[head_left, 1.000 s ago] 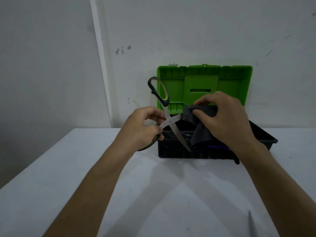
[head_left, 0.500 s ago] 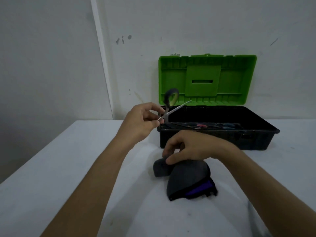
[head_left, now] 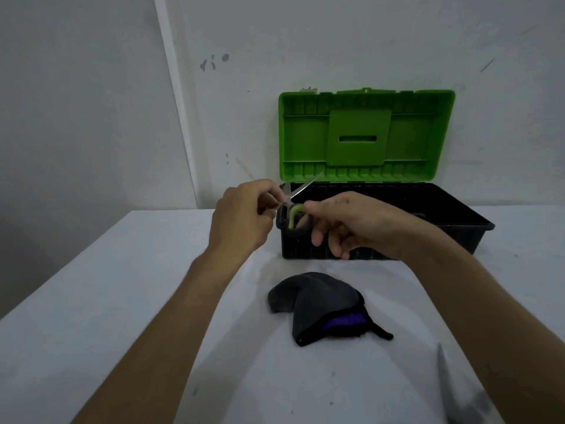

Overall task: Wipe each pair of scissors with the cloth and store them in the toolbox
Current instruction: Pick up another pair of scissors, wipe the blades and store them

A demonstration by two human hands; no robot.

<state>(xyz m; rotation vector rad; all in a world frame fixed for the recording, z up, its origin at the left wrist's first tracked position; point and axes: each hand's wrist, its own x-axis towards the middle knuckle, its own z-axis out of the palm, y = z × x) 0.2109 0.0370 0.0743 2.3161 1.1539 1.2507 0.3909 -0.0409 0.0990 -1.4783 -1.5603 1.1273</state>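
Two hands on one pair of scissors [head_left: 295, 209], held in the air just in front of the near-left corner of the toolbox [head_left: 382, 237]. Left hand [head_left: 244, 215] pinches it near the pivot, fingers curled; right hand [head_left: 345, 221] has fingertips on the black-and-yellow handle loop, other fingers loosely curled below. Cloth [head_left: 321, 304] lies dropped on the white table [head_left: 122, 301], near the body, apart from both hands. Toolbox lid [head_left: 367, 136] stands open against the wall. Risks: the pinch sits right at the blade root, so a slip during the hand-over could nick a finger; grip on the loop looks light, so the scissors could swing or drop onto the box edge instead of inside. Blade tip could also catch the lid if pushed forward. Long axis runs diagonal: handle low and toward the person, blade tip up and to the right, toward the lid's lower left. Blades look slightly parted, hard to tell.
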